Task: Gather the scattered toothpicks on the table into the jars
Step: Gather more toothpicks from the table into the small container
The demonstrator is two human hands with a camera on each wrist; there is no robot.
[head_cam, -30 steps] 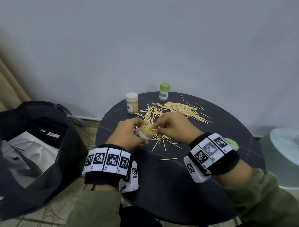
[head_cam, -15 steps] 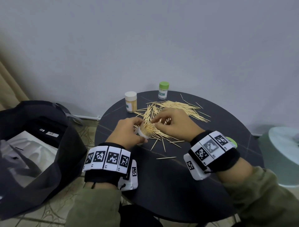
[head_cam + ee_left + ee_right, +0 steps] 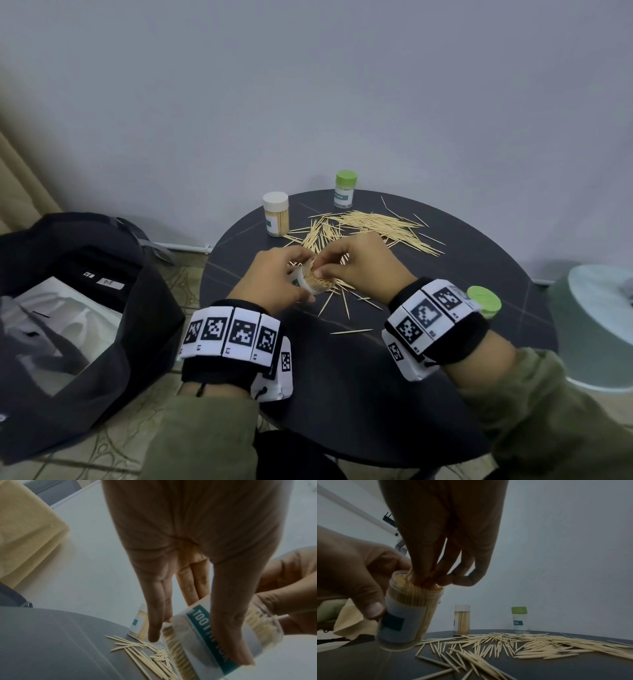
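My left hand (image 3: 275,279) grips a clear, lidless toothpick jar (image 3: 317,283) with a teal label, tilted just above the dark round table (image 3: 342,394). The jar (image 3: 409,615) is packed with toothpicks. My right hand (image 3: 325,266) has its fingertips (image 3: 426,580) bunched at the jar's mouth, pinching a few toothpicks there. One toothpick tip pokes out past the fingers in the left wrist view. A wide scatter of toothpicks (image 3: 370,226) lies on the table beyond both hands, and a few lie nearer me.
A white-lidded jar (image 3: 275,214) full of toothpicks and a green-lidded jar (image 3: 345,189) stand at the table's far edge by the wall. A loose green lid (image 3: 483,301) lies by my right wrist. A black bag (image 3: 68,308) sits left, a grey-green stool (image 3: 596,325) right.
My right fingertips have closed in tighter on the jar's mouth, and the toothpicks that stuck out of it sit lower. The left hand keeps hold of the jar.
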